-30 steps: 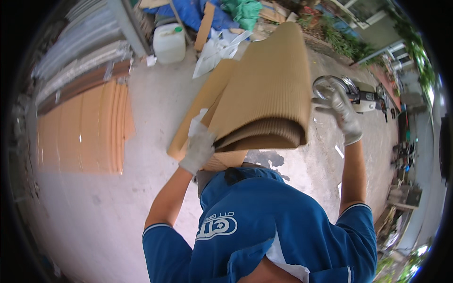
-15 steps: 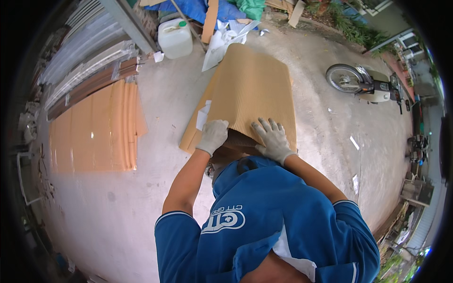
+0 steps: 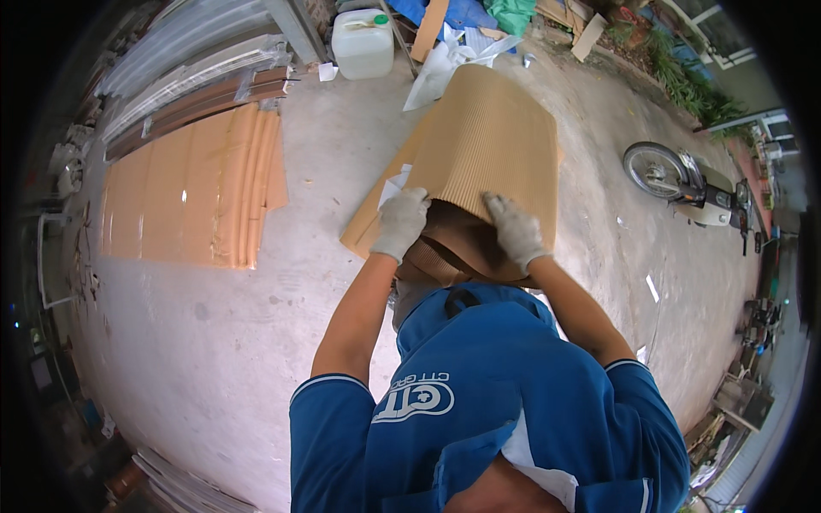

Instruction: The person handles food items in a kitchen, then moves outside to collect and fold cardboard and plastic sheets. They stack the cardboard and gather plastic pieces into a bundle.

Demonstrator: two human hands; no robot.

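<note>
A large brown sheet of corrugated cardboard (image 3: 492,141) arches up in front of me, its ribbed face upward. My left hand (image 3: 402,224), in a pale work glove, is closed on the sheet's near edge at the left. My right hand (image 3: 516,231), gloved too, has its fingers curled over the same edge further right. Between the hands the edge is raised, and a dark hollow with more curved cardboard (image 3: 466,244) shows underneath. Another flat layer of cardboard (image 3: 363,229) sticks out at the left, near a white scrap of paper (image 3: 395,183).
A stack of flat brown sheets under clear plastic (image 3: 180,192) lies on the concrete floor at the left. At the back stand a white jerrycan (image 3: 363,47) with a green cap and some crumpled white plastic (image 3: 445,67). A motorbike (image 3: 693,179) is at the right.
My right hand has gone from lying flat with fingers spread to curling over the edge. The near edge is lifted, and the hollow below it looks wider. The whole view has shifted.
</note>
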